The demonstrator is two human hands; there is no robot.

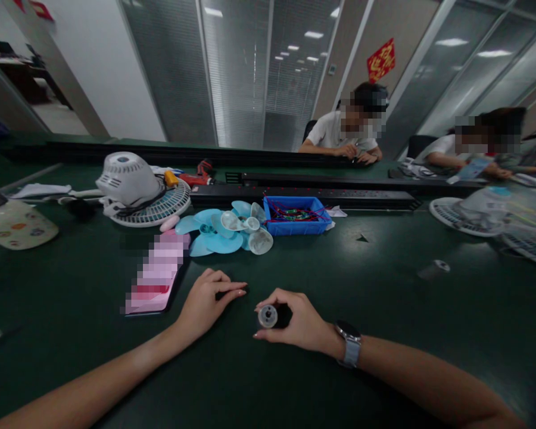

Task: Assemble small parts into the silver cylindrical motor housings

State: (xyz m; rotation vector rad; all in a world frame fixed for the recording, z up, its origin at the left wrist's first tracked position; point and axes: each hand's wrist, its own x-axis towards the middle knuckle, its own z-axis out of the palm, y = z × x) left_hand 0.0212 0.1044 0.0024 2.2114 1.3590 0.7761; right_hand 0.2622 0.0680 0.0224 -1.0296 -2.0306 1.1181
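**Small round part held low over the table, phone close on the left**

Your right hand (299,325) is closing its fingers and thumb around a grey-capped cylinder (268,316), holding it just above the table (384,298) with the capped end facing you. Your left hand (205,301) is lying beside it, fingertips resting over a small dark piece (227,294). I cannot tell whether those fingers are pinching it or only covering it.

The grip on the cylinder is looking shallow, mostly fingertips. If it is loosening, a round part like this is likely to roll across the smooth top. The dark piece is nearly vanishing against the dark green surface, so a nudge from your left hand could lose it from sight.

The phone (158,275) is lying just beside your left hand, and an outward sweep of that arm could push it. The fan blades (218,229) and blue bin (295,225) are sitting beyond your hands, near but apart. Open room is lying to your right and towards you, with only a loose cylinder (435,269) well apart on the right.
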